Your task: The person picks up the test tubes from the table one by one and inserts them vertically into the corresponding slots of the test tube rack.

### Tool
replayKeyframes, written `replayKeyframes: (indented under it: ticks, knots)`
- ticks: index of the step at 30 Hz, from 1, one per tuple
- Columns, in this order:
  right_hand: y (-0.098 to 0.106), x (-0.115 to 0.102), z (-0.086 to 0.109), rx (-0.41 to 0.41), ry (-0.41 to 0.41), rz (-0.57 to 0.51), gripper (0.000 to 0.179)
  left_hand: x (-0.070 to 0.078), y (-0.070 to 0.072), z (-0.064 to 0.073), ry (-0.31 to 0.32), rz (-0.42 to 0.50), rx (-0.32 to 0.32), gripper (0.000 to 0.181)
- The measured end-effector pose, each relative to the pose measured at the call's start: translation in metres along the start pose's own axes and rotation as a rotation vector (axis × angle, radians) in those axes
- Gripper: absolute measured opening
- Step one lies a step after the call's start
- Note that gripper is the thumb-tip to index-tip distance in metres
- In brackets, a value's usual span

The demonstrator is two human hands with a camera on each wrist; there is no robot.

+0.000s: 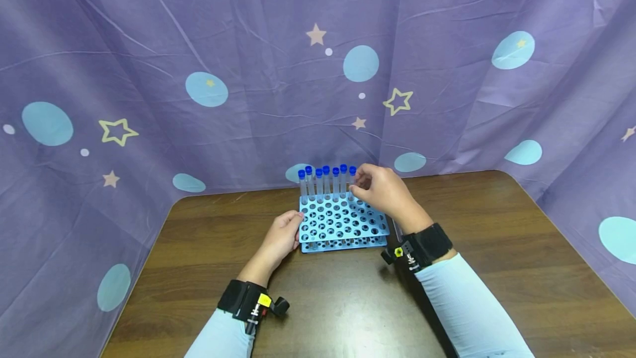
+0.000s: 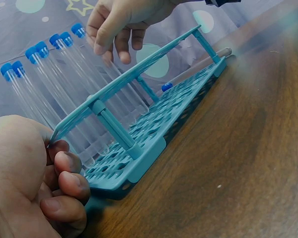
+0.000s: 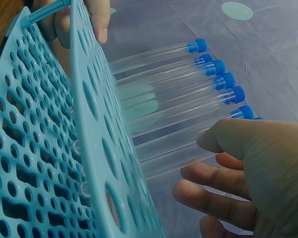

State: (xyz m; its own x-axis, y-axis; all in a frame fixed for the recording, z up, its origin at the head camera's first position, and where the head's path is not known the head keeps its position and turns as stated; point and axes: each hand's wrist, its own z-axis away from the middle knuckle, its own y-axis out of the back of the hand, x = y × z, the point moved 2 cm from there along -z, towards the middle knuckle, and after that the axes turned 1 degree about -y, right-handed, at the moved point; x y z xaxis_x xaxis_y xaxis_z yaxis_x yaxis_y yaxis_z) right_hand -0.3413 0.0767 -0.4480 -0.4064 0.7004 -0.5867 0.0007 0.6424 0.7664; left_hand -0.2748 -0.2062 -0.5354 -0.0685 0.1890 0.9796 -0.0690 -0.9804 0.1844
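A light-blue test tube rack (image 1: 343,231) with two perforated levels stands on the table. My left hand (image 1: 282,235) grips its left end, thumb at the upper level and fingers curled below it. Several clear test tubes (image 3: 164,111) with blue caps stand in the rack's far rows. At the rightmost one, my right hand (image 1: 380,188) has its thumb and index fingertips on either side of the tube, loosely bent and apart. The other fingers of that hand hang relaxed, as the left wrist view shows.
Another blue-capped tube (image 2: 193,68) lies on the wooden table (image 1: 218,247) along the rack's right side. A purple curtain (image 1: 278,70) with stars and dots hangs close behind the table's far edge.
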Motion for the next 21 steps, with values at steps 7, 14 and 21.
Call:
replayKeyframes:
  ticks: [7, 14, 21]
  knots:
    - [0.0, 0.0, -0.0003, -0.017, -0.004, -0.003, 0.018, -0.0019, 0.0004, -0.0009, -0.008, 0.003, -0.002, 0.034]
    - [0.0003, -0.002, 0.0002, -0.017, 0.008, 0.01, 0.017, -0.0021, 0.0006, -0.001, 0.0, 0.008, -0.007, 0.035]
    - [-0.0002, -0.003, 0.0001, -0.014, 0.021, 0.025, 0.016, -0.0013, 0.0002, -0.0008, -0.002, 0.005, -0.006, 0.036]
